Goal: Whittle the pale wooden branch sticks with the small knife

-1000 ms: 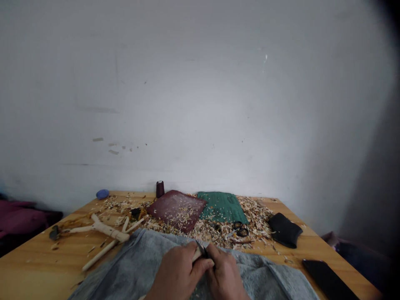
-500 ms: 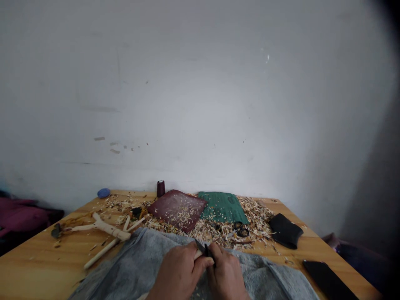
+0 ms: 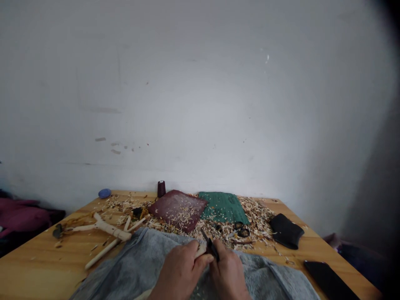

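Over a grey cloth [image 3: 140, 264] at the table's near edge, my two hands work close together. My left hand [image 3: 181, 268] is closed around a pale peeled stick [image 3: 201, 250], whose end shows past the thumb. A knife [image 3: 210, 244] with a dark handle is gripped in my right hand [image 3: 228, 271], its blade pointing up and to the left beside the stick's end. The left thumb reaches over to the knife's handle; whether it presses on it I cannot tell. Most of the stick is hidden by my left hand.
Wood shavings [image 3: 256, 212] cover the table's back, around a maroon sheet [image 3: 178, 208], a green sheet [image 3: 223, 207] and scissors [image 3: 242, 230]. Peeled forked branches [image 3: 109, 228] lie left. A thread spool [image 3: 161, 189] stands by the wall. Right are a black folded piece [image 3: 286, 231] and a phone [image 3: 329, 280].
The knife has shifted slightly right and its blade now points more steeply upward, away from the stick. More of the stick's end shows. My left hand keeps its grip.
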Tool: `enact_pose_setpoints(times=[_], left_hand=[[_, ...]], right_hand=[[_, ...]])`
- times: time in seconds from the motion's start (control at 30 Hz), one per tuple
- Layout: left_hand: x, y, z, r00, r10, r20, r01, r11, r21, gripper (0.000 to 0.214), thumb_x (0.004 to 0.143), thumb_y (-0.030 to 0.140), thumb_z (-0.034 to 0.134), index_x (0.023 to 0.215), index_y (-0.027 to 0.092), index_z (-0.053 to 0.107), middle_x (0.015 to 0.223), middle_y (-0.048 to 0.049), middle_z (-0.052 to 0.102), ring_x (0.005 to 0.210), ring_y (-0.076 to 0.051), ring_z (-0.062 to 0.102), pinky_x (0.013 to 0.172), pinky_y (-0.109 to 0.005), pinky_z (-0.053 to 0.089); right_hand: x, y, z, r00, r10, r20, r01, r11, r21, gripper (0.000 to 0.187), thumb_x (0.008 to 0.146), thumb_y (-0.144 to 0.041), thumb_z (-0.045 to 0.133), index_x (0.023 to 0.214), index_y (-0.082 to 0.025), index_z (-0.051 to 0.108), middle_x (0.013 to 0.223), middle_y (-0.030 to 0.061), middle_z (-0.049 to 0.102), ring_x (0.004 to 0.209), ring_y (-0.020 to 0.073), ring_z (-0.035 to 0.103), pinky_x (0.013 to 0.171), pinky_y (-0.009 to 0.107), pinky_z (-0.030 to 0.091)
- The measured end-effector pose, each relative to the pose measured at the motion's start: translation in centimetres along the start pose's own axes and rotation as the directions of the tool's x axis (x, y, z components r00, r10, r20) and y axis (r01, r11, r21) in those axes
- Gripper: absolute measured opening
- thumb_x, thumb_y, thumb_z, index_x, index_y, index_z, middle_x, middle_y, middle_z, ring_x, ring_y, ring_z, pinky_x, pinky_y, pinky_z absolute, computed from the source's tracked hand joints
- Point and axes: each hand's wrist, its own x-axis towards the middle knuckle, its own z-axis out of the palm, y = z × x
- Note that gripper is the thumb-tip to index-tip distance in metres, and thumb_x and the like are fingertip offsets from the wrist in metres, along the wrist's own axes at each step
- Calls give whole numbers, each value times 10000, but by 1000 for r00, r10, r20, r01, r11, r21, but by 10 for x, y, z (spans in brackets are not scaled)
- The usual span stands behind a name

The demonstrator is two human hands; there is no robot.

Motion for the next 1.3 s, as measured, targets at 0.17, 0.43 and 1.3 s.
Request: enact_pose_setpoints(times=[0.17,0.43,1.3], left_hand=[[4,-8,2,1000,3,1,-2,990,-137,78,897,220,544,820,212,552,814,-26,712,777,-191,645,661,-267,365],[10,-21,11,996,82,-34,-88,960,-267,123,842,167,526,730,208,554,740,11,654,707,-155,573,631,-252,336],[8,-36,23,991,-134,5,129,964,231,243,961,266,449,1036,224,677,995,-106,764,894,-293,724,683,-333,463]], right_hand=[[7,-1,-9,984,57,-167,-21,977,210,344,998,-424,384,775,-239,570,624,9,667,551,171,632,532,244,390],[9,-8,-21,999,13,-51,6,939,344,337,979,-447,426,939,-211,663,756,35,727,672,179,675,616,233,452],[17,23,-20,996,86,-15,-85,994,69,383,971,-468,371,900,-234,665,768,75,743,723,228,697,620,274,396]])
